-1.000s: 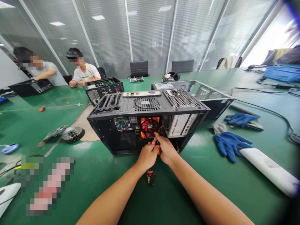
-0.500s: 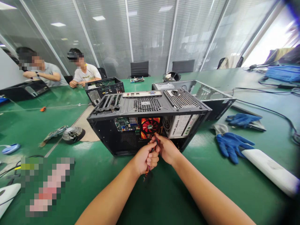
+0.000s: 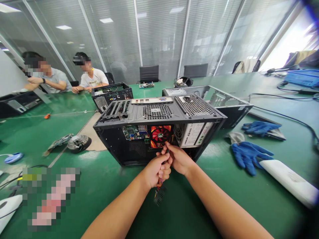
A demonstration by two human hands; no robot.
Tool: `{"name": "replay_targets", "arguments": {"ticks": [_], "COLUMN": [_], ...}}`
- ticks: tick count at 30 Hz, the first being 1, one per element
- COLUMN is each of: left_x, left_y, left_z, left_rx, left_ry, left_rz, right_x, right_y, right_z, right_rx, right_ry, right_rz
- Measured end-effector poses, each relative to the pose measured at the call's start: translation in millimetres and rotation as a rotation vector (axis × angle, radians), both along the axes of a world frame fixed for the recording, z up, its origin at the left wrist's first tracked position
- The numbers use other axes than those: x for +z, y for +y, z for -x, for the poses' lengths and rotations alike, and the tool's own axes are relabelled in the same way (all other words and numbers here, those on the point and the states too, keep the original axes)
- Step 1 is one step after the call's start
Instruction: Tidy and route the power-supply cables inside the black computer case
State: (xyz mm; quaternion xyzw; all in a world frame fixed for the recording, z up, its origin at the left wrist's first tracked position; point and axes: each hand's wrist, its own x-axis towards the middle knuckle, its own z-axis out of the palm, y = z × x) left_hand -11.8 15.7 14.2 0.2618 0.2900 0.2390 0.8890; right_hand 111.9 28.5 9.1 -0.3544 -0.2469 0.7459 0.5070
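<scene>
A black computer case (image 3: pixel 109 141) lies in front of me with its open side facing me. Inside it show a red cooling fan (image 3: pixel 160 134), part of a green motherboard (image 3: pixel 132 132) and a white-labelled power supply (image 3: pixel 195 134). My left hand (image 3: pixel 159 168) is closed round a bundle of coloured power cables (image 3: pixel 160 182); a black connector (image 3: pixel 159 196) hangs below the fist. Just above and to the right, my right hand (image 3: pixel 178 157) pinches the same bundle near the fan. Its fingertips partly hide the cables.
Blue gloves (image 3: pixel 249 156) and a white oblong object (image 3: pixel 286 181) lie on the right. Another open case (image 3: pixel 231 114) stands behind. At left are a round metal part (image 3: pixel 78 142) and a mat (image 3: pixel 96 142). Two people (image 3: pixel 92 74) sit at the far left.
The black connector under my left fist now shows clearly, hanging lower than before. Both hands stay on the cables, with small finger shifts. The view has moved slightly.
</scene>
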Motion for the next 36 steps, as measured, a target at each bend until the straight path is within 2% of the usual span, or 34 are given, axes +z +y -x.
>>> {"name": "replay_targets", "arguments": {"ticks": [3, 8, 10, 16, 20, 22, 28, 31, 36], "left_x": [-1.0, -3.7, -2.2, 3.8, 0.7, -0.5, -1.2, -1.9, 0.9], "left_y": [-1.8, -7.1, -7.9, -3.8, -2.7, -2.0, 3.3, 4.1, 2.4], "left_z": [-2.5, -10.0, -11.2, -6.6, -5.6, -4.3, 5.9, 6.0, -0.5], "left_rx": [0.026, 0.162, 0.187, 0.066, 0.109, 0.089, -0.059, -0.032, 0.103], "left_ry": [0.080, 0.346, 0.397, 0.158, 0.171, 0.139, -0.186, -0.240, -0.276], "left_rz": [-0.046, -0.269, -0.306, -0.055, -0.056, -0.011, 0.153, 0.204, 0.357], "right_x": [0.0, -4.4, -5.6, -0.4, 2.1, 1.6, -3.0, -2.5, 4.6], "right_y": [0.0, 0.7, 0.9, -0.1, -0.3, 0.2, 2.1, 1.4, -2.1], "right_z": [1.3, 3.5, 4.2, 4.5, 2.3, 0.2, -4.2, -3.4, -1.1], "right_rx": [-0.027, -0.035, -0.041, -0.088, -0.064, -0.049, -0.047, -0.050, -0.047], "right_ry": [-0.032, -0.075, -0.082, 0.009, -0.007, -0.002, -0.009, -0.008, 0.040], "right_rz": [0.004, -0.010, -0.001, 0.049, 0.054, 0.063, 0.047, 0.030, 0.051]}}
